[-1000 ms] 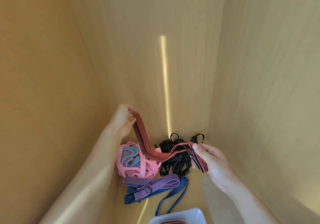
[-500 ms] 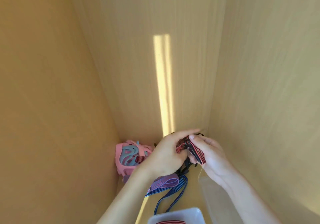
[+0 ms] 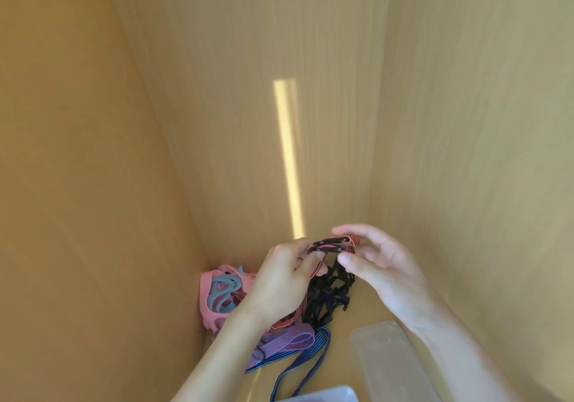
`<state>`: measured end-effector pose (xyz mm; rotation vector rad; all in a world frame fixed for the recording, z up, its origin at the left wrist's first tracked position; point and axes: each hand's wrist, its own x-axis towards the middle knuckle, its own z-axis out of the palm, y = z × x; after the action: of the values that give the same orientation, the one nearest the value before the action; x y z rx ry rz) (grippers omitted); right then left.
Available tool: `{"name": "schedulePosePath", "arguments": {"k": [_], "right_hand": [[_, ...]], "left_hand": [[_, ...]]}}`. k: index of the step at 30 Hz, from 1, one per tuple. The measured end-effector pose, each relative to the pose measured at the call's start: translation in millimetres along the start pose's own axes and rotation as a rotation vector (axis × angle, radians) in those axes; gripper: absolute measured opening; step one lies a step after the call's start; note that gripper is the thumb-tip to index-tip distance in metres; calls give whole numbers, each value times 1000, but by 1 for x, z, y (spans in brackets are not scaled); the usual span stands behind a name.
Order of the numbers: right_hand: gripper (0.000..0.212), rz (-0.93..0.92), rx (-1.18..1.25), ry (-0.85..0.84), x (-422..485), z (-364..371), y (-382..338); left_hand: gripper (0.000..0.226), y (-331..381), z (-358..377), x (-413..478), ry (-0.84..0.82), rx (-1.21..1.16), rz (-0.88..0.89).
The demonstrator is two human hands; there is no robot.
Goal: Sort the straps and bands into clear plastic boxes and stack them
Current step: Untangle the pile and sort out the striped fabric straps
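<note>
The red strap (image 3: 337, 244) is being held folded above the shelf (image 3: 357, 317), near its back corner, its long axis running left to right between the hands. It is red with black stripes, doubled into short layers, and a loose tail is hanging down behind the left hand (image 3: 281, 280). That hand's curled fingers are pinching the fold's left end. The right hand (image 3: 377, 261) is pinching the right end between thumb and forefinger, the other fingers spread loosely.

Pink bands (image 3: 214, 293) are lying in the shelf's left corner, then a purple strap (image 3: 285, 342) and a blue strap (image 3: 306, 361), black straps (image 3: 329, 299) under the hands, and a clear lid (image 3: 391, 367) toward the right. A box (image 3: 329, 395) is showing at the front edge.
</note>
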<state>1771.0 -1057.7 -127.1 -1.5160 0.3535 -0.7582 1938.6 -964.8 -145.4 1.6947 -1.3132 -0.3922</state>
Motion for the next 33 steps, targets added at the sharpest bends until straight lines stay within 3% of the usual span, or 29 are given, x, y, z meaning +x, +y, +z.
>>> {"name": "schedulePosePath", "arguments": {"k": [5,9,19,26,33], "right_hand": [[26,-103,-177,150,26,-1,-19],[21,-159,-230,171,49,-4,-40],[16,-145,-197,206,70,7,-65],[16,-53,-131,152,72,9,-65],[18,285,234,-98,61,9,-53]], "left_hand": [[25,21,-8,8,-106,-289,-71],[31,30,-14,8,-154,-473,-52],[27,37,-26,7,-59,-566,5],[21,37,-31,9,-10,-610,26],[17,33,-42,15,124,-784,-49]]}}
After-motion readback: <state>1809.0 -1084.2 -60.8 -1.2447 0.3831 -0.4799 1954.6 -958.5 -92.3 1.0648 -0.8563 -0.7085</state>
